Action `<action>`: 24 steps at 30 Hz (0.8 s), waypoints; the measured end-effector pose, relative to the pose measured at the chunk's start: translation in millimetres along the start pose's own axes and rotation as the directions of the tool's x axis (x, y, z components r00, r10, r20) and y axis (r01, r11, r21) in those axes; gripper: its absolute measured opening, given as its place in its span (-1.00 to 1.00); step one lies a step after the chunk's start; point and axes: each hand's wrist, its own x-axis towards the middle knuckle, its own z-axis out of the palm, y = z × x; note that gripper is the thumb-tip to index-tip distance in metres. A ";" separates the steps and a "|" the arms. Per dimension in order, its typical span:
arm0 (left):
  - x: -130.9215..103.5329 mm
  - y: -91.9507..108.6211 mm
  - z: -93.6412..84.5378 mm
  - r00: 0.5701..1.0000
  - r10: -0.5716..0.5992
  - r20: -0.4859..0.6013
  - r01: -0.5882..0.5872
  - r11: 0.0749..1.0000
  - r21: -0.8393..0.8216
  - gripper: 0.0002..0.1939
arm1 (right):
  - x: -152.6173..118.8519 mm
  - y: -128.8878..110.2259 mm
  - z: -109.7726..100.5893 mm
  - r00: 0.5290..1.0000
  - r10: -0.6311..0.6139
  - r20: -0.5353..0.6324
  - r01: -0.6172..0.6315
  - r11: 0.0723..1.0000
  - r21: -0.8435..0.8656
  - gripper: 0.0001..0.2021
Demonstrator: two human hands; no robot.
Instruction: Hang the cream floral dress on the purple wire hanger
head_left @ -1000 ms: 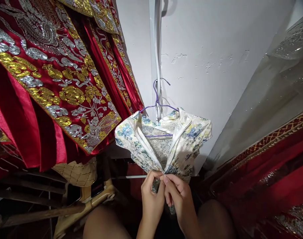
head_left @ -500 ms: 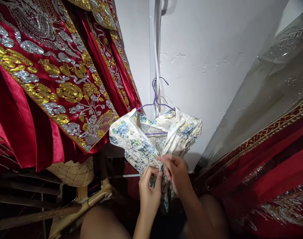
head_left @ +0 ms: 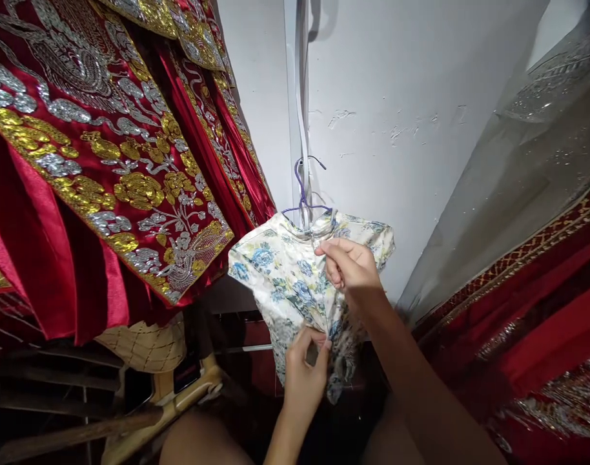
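A white garment point(head_left: 290, 278) with blue and green flowers hangs on a purple wire hanger point(head_left: 302, 187) in front of the wall. Its front edges now meet up to the collar. My left hand point(head_left: 307, 371) pinches the garment's front low down, thumb and fingers together on the cloth. Higher up, just below the collar, my right hand point(head_left: 350, 261) pinches at the front opening with curled fingers; a small part there, perhaps a zipper pull, is too small to make out.
Red cloth with gold and silver sequins point(head_left: 140, 187) hangs at the left. Below it stand a wooden chair frame point(head_left: 164, 413) and a beige quilted item point(head_left: 144, 345). More red embroidered cloth point(head_left: 541, 258) and clear plastic point(head_left: 508, 181) are at the right.
My right hand has moved up from the lower front to near the collar, and the neck opening has closed. My left hand is slightly lower and further right, still pinching the cloth.
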 end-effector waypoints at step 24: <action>59.4 44.4 -15.6 0.959 0.253 -0.127 -0.263 0.962 -0.073 -0.82 | 2.8 12.6 -2.8 0.990 -0.135 -0.026 0.132 0.984 -0.117 -0.82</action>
